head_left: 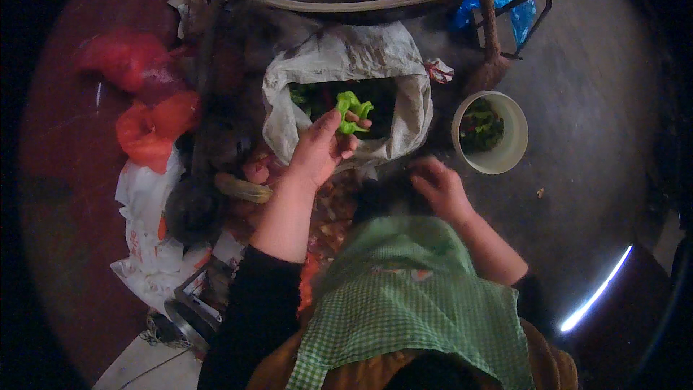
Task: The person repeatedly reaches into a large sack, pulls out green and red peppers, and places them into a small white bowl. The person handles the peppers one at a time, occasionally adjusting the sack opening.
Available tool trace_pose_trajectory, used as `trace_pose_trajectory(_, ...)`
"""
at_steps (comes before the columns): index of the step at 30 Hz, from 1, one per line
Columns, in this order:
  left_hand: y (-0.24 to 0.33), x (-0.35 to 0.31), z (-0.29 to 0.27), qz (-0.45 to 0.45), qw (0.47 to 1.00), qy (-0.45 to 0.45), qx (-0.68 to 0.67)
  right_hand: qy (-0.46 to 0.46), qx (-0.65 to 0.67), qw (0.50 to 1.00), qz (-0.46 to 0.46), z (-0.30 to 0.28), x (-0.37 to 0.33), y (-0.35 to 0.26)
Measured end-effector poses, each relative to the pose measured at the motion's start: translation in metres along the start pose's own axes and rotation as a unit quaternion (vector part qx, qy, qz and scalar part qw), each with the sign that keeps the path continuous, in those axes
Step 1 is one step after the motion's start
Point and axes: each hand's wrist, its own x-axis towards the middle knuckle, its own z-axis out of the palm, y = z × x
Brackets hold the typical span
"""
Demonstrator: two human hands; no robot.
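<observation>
My left hand (317, 148) reaches over the mouth of a white woven sack (346, 50). Between its closed thumb and fingers is a bright green crinkled vegetable (351, 110); its exact kind is unclear. Dark green produce (314, 97) with a little red shows in the shaded inside of the sack. My right hand (437, 184) hovers apart from the sack's near right corner, and its blurred fingers hide whether it holds anything. Right of the sack stands a pale round bucket (517, 133) with dark green and reddish pieces (482, 126) inside.
A large metal basin (375, 6) curves across the far side. Beyond the bucket are a dark-framed stool (492, 36) and a blue plastic bag (521, 14). Red bags (155, 130), white bags (148, 224) and a yellowish long vegetable (244, 188) lie left. A green checked apron (404, 282) covers my lap.
</observation>
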Motion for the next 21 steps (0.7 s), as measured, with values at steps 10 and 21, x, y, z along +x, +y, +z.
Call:
trace_pose_trajectory(10,-0.018,-0.058,0.036,0.026,0.996,0.011,-0.083,0.178,-0.243,0.907,-0.295,0.033,0.028,-0.079)
trace_pose_trajectory(21,-0.057,-0.081,0.014,0.124,0.980,0.050,0.144,0.052,-0.208,0.970,-0.110,0.085,0.001,-0.043)
